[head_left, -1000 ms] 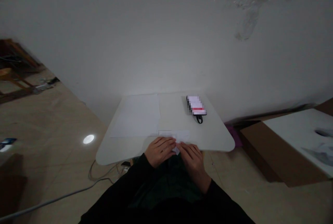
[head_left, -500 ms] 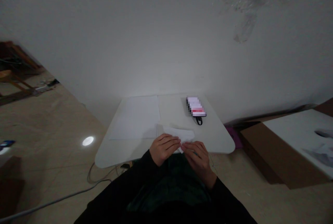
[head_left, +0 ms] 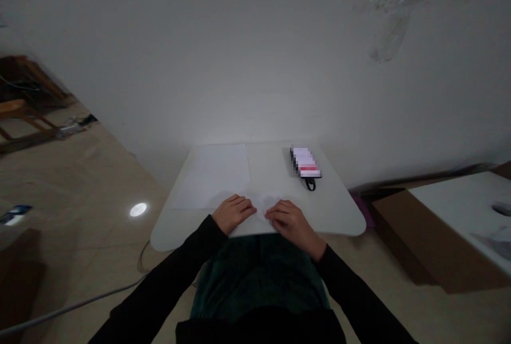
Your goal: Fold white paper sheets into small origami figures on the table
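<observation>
The grip of our left hand (head_left: 235, 213) has its fingers close together, with the tips at the left side of a small white paper (head_left: 260, 206). The grip of our right hand (head_left: 290, 222) has bent fingers, with the tips at the paper's right side. We cannot tell if either grip pinches the paper or just presses on it. Our hands are near each other but apart, and the small white paper lies between them, by the front edge of the white surface (head_left: 271, 173). Its folds are too blurry for us to see well.

Past our left hand, a big white sheet (head_left: 213, 173) lies flat on the left part of the surface. On the right, farther back than our right hand, a phone (head_left: 305, 163) lies with its lit screen up, and a black loop (head_left: 310, 185) sticks out at its near end. Our black sleeves (head_left: 171, 275) reach up from below, and dark green cloth (head_left: 259, 275) covers our lap.

Behind the surface is a pale wall (head_left: 239, 67). A brown box (head_left: 423, 232) is off to the right, and a grey cable (head_left: 80, 305) runs over the floor (head_left: 99, 173) on the left.
</observation>
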`<state>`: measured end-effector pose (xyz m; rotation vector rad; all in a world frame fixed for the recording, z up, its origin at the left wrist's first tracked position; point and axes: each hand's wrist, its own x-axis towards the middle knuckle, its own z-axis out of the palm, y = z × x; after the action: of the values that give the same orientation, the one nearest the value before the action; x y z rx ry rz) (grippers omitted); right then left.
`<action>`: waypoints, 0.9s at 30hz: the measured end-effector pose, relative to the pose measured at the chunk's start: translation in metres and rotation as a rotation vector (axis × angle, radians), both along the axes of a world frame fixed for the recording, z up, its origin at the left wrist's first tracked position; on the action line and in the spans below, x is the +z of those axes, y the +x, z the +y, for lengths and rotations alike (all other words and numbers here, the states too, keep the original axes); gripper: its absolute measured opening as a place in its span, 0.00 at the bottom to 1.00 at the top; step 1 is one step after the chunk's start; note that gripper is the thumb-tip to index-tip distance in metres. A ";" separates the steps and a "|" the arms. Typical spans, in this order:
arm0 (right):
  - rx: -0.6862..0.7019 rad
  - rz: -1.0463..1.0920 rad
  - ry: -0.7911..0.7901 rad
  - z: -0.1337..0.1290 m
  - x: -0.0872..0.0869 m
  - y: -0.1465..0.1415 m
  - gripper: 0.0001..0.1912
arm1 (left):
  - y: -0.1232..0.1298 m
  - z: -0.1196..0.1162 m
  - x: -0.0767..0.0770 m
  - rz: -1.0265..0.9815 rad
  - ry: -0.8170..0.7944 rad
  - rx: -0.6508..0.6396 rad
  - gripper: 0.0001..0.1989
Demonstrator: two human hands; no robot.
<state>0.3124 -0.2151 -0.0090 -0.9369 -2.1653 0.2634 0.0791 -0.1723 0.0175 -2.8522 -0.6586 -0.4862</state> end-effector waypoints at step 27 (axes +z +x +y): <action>-0.313 -0.100 -0.164 0.049 -0.004 0.004 0.19 | 0.028 -0.001 -0.005 -0.230 -0.309 0.541 0.34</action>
<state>0.3169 -0.1660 -0.0128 -1.3905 -2.0708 0.2471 0.1070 -0.1735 0.0125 -2.7208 -1.6109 -0.6650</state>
